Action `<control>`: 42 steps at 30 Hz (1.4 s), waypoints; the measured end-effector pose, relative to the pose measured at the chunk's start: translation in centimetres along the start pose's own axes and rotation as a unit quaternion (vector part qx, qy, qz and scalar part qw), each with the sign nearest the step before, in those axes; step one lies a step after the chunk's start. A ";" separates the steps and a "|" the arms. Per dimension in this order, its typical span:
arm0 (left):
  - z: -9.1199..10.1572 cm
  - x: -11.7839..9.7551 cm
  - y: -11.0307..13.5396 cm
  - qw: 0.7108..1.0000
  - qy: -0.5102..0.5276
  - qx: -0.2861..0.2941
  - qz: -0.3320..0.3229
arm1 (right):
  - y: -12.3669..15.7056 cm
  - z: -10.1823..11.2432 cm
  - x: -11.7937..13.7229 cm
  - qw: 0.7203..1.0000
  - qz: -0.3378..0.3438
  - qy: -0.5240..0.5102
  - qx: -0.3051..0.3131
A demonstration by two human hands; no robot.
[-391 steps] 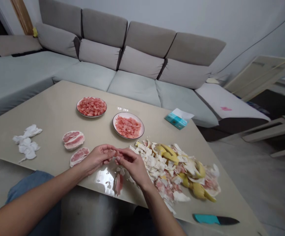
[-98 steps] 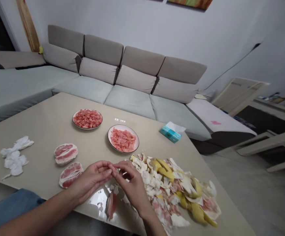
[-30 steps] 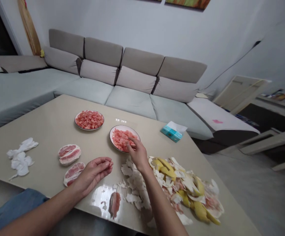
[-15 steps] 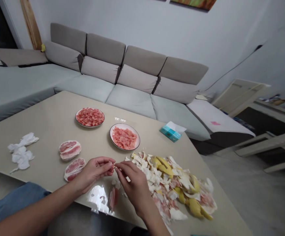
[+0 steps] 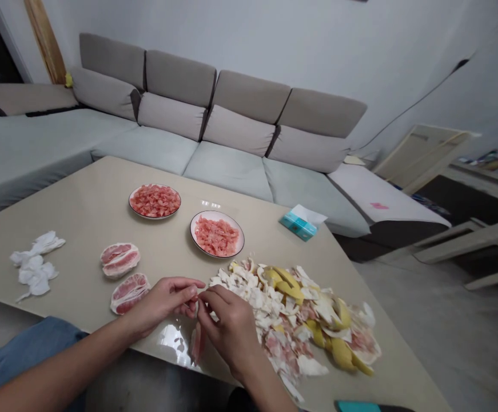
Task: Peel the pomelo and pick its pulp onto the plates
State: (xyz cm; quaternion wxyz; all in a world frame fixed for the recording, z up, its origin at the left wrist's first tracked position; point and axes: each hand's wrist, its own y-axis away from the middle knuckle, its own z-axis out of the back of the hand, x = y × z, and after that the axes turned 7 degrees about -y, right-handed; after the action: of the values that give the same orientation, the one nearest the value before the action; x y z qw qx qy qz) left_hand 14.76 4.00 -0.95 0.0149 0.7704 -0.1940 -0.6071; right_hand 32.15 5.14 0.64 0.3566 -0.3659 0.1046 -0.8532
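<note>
My left hand [image 5: 174,300] is closed in a pinch over the table's near side, with a small pinkish bit of pomelo flesh at its fingertips. Against it, my right hand [image 5: 227,320] has thumb and forefinger pressed together; what lies between them is mostly hidden. Below the hands a pomelo segment [image 5: 198,343] rests on the table, partly covered by my right hand. Left of my hands lie two peeled pomelo chunks [image 5: 120,260] with pink flesh showing. Beyond them stand a plate of pink pulp [image 5: 216,236] and a fuller plate of pulp [image 5: 154,201].
A wide pile of pomelo peel and white pith [image 5: 291,309] spreads right of my hands. Crumpled tissues [image 5: 38,266] lie at the left, a tissue box [image 5: 302,222] at the far right. A teal and black object [image 5: 360,406] shows at the bottom edge. A sofa [image 5: 227,166] stands behind the table [image 5: 77,200].
My fingertips stay together, with the right fingers curled a little more and the small bit less visible. The view has shifted slightly, bringing the teal object further into sight.
</note>
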 end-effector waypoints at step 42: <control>0.0 0.1 -0.1 0.993 0.115 -0.035 0.013 | -0.4 2.4 -3.1 0.968 -0.213 0.129 0.038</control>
State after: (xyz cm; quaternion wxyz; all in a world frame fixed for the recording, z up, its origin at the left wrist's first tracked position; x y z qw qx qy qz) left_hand 14.82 4.09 -1.06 0.0724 0.8314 -0.1798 -0.5208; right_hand 35.06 7.80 0.79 0.1637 -0.2527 0.0373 -0.9529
